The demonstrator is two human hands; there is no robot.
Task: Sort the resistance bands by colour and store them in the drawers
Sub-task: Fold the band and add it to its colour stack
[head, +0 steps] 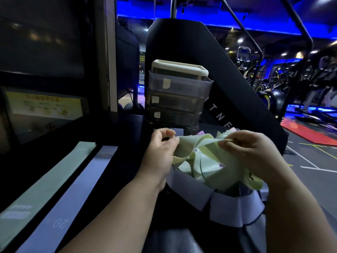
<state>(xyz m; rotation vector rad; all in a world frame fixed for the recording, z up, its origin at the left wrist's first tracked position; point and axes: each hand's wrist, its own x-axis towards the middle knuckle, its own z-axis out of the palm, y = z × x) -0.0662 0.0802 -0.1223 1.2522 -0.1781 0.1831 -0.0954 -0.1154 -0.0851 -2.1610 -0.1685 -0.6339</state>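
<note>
A tangle of pale green resistance bands point(206, 161) lies heaped at centre right, with a bit of pink band point(200, 132) behind it. My left hand point(160, 148) pinches one end of a green band from the heap, and my right hand point(248, 148) pinches the same band's other side. On the dark surface to the left, a flat green band point(45, 179) and a flat lavender band point(73, 194) lie side by side. A lavender band point(218, 201) curls around the front of the heap. The smoky plastic drawer tower point(178, 101) with a cream top stands behind, all drawers closed.
The bands rest on a black bench surface point(118, 136). A large black machine housing point(209, 70) rises behind the drawers. Grey gym floor point(310, 161) with exercise machines lies to the right. A yellow poster point(45, 106) hangs at left.
</note>
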